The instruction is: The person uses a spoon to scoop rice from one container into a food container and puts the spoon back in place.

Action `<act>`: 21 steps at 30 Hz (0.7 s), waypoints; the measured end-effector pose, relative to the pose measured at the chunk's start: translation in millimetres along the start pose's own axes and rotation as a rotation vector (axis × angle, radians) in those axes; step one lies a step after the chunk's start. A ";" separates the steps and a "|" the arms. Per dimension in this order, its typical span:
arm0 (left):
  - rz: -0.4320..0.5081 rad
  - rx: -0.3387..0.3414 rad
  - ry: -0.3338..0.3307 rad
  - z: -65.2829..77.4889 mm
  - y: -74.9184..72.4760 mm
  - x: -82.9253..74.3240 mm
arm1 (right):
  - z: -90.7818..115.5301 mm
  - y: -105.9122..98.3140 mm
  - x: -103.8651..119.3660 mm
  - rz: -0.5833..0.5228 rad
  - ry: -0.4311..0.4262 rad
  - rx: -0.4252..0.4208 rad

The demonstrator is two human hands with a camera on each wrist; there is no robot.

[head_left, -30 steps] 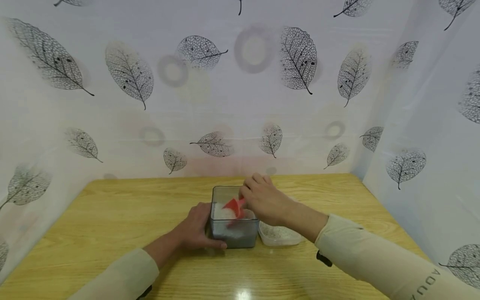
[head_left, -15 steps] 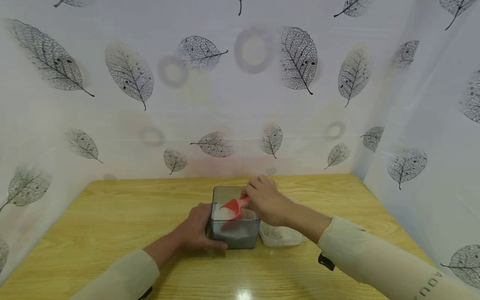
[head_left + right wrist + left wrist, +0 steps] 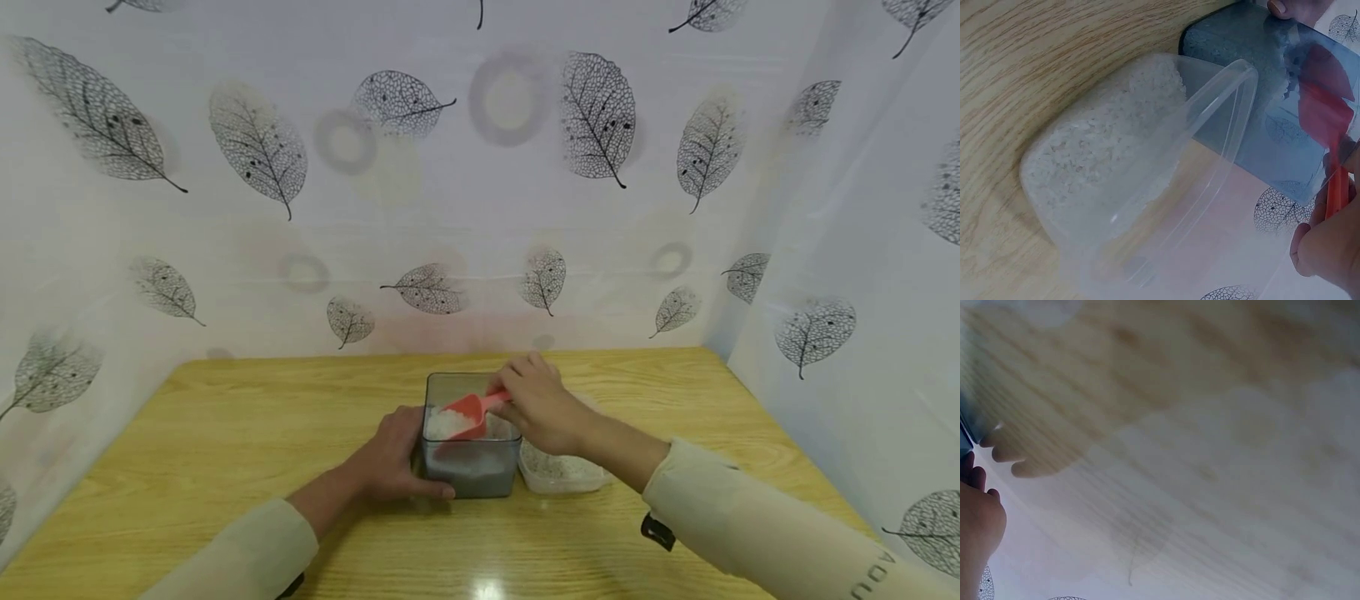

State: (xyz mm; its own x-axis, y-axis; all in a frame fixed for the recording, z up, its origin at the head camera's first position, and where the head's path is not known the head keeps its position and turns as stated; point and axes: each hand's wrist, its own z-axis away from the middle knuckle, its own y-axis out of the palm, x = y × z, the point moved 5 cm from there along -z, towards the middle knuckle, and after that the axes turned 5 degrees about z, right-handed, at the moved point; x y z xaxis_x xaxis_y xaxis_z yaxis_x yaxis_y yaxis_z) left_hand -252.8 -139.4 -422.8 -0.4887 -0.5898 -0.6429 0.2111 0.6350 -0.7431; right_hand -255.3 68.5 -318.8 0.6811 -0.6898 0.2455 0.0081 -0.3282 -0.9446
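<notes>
A grey see-through square container holds white rice. My left hand grips its left side, with the thumb along the front wall near the bottom. In the left wrist view only part of this hand shows, at the left edge. My right hand holds a red scoop by its handle. The scoop's bowl sits inside the container with rice in it, tilted to the left. Through the container wall, the right wrist view shows the red bowl.
Right of the container stands a low clear plastic tub, with rice across its bottom. My right forearm passes above it. The wood-grain table meets a leaf-print curtain at the back and sides.
My right hand has drawn slightly to the right with the scoop, and more of its bowl shows above the rice. The left hand and both containers stay put.
</notes>
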 end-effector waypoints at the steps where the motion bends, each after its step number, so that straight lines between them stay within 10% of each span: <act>1: -0.002 -0.003 0.006 0.1 -0.1 -0.3 | 0.7 -0.3 -0.2 -0.004 0.003 -0.006; 21: 0.005 0.002 0.010 0.4 -0.8 -2.8 | 17.9 -3.5 -22.0 -0.075 0.081 -0.175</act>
State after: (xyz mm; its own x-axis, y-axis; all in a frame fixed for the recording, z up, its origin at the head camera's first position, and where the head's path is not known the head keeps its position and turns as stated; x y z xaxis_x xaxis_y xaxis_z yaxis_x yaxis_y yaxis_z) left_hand -251.3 -138.4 -420.5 -0.4963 -0.5818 -0.6444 0.2155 0.6365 -0.7406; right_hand -257.2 96.4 -324.8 0.6225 -0.7064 0.3369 -0.0754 -0.4826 -0.8726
